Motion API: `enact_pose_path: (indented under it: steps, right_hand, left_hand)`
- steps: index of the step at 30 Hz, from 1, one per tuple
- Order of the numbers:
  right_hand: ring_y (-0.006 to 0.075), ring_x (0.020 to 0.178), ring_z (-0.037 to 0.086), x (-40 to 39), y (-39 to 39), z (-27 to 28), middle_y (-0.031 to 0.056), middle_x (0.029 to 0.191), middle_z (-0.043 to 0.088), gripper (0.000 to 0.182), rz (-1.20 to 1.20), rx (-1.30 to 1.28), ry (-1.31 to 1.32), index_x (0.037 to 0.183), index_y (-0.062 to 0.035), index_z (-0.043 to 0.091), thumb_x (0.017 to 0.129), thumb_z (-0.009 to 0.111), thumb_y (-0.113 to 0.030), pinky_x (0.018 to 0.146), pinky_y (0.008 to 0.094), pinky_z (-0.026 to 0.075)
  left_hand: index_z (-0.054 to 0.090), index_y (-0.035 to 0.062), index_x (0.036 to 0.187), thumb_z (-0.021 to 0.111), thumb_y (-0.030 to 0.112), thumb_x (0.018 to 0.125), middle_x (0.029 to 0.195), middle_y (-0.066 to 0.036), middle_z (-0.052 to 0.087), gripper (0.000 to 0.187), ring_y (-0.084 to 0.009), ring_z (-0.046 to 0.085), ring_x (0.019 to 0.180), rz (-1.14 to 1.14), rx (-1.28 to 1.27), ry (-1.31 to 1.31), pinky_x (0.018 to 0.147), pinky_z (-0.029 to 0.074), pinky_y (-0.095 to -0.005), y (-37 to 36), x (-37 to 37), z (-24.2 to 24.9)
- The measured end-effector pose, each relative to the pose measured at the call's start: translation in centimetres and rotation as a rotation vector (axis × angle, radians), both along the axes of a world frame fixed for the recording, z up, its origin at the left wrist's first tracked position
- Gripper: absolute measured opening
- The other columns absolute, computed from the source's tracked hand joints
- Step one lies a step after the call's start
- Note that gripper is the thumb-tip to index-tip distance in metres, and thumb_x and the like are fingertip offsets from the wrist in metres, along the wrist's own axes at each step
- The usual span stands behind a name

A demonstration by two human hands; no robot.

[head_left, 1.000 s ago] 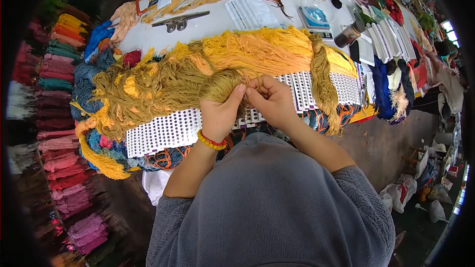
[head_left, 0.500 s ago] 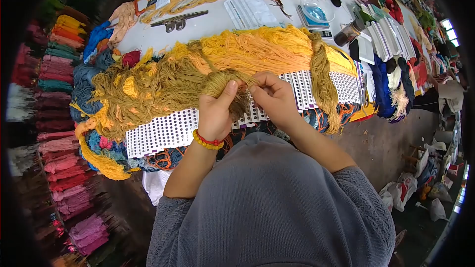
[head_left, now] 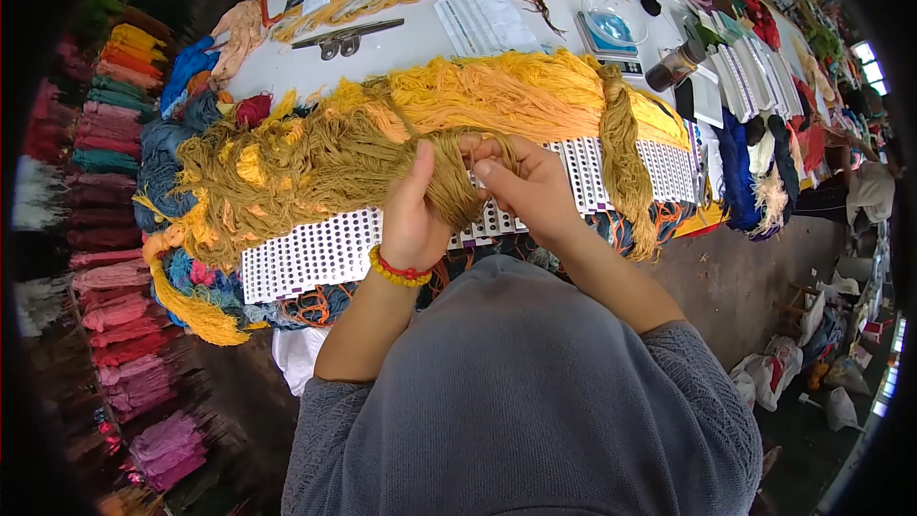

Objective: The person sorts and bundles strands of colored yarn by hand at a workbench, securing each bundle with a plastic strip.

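A small looped skein of olive yarn [head_left: 453, 186] is held up between my hands over the table's front edge. My left hand [head_left: 417, 215], with red and yellow beads at the wrist, grips the skein from the left, its thumb pointing up. On the other side, the fingers of my right hand [head_left: 531, 186] pinch strands at the skein's right end. Behind and to the left spreads a loose heap of olive yarn [head_left: 315, 172] mixed with yellow. Under it lie white cards with rows of dark holes [head_left: 315, 256].
Yellow yarn [head_left: 487, 91] lies across the table, with an olive hank [head_left: 621, 153] at its right. Farther back are a metal clip [head_left: 348, 38], a printed sheet [head_left: 485, 23], a scale with a clear bowl [head_left: 611, 21] and a dark jar [head_left: 674, 64]. Coloured hanks [head_left: 129, 334] line the left.
The skein in my hands has turned, and its loops now hang more downward and spread wider. My left thumb has shifted left, off the skein's front. My right fingers stay close to the strands.
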State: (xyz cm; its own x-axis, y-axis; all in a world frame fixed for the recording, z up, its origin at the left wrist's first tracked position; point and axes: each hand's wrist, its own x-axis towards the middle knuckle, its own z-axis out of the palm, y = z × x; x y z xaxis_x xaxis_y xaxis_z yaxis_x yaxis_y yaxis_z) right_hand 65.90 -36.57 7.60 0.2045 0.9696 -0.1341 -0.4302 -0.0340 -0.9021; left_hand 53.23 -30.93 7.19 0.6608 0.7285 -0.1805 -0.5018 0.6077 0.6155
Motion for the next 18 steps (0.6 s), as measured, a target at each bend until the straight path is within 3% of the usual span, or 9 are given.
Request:
enact_pose_path:
  steps: [6,9,12,14,18]
  right_hand:
    - [0.0001,0.058,0.042,-0.1,0.2,-1.7,-0.0044,0.069,0.055,0.01,-0.011,-0.008,-0.263,0.085,0.0005,0.059,0.078,0.058,-0.007,0.052,0.0163,0.036]
    - [0.0014,0.064,0.047,0.0,0.2,-1.3,-0.0028,0.075,0.056,0.014,0.015,-0.032,-0.251,0.092,0.0018,0.057,0.079,0.056,-0.003,0.056,0.0163,0.038]
    - [0.0015,0.064,0.047,-0.2,0.3,-1.5,-0.0026,0.075,0.056,0.012,-0.047,-0.021,-0.213,0.091,0.002,0.058,0.08,0.055,-0.003,0.056,0.0164,0.038]
    - [0.0014,0.064,0.047,-0.2,0.2,-1.7,-0.0027,0.074,0.056,0.011,-0.039,-0.016,-0.238,0.09,0.0018,0.058,0.08,0.055,-0.003,0.056,0.0163,0.038]
    - [0.0011,0.064,0.047,-0.2,0.2,-2.1,-0.0032,0.073,0.055,0.01,-0.034,0.004,-0.325,0.088,0.0012,0.058,0.081,0.055,-0.003,0.057,0.0159,0.038]
  left_hand:
    - [0.05,-0.0055,0.108,0.035,0.03,0.092,0.107,-0.012,0.054,0.041,-0.019,0.052,0.097,0.03,0.138,0.08,0.086,0.041,-0.0319,-0.4,0.3,0.2]
    - [0.05,-0.0063,0.108,0.038,0.026,0.092,0.107,-0.012,0.054,0.038,-0.0175,0.053,0.096,0.067,0.189,0.15,0.083,0.042,-0.0306,-0.7,0.5,0.7]
    - [0.054,-0.0056,0.104,0.047,0.018,0.089,0.102,-0.01,0.057,0.029,-0.0152,0.055,0.09,0.099,0.13,0.13,0.079,0.044,-0.0285,-0.7,0.5,0.5]
    - [0.057,-0.0052,0.098,0.052,0.009,0.085,0.096,-0.009,0.059,0.02,-0.013,0.056,0.085,0.178,0.345,0.246,0.075,0.045,-0.0256,-0.6,0.6,-0.3]
    - [0.059,-0.0044,0.093,0.055,0.005,0.082,0.091,-0.009,0.061,0.015,-0.0146,0.058,0.083,0.237,0.339,0.258,0.076,0.045,-0.0267,-0.7,0.6,-0.5]
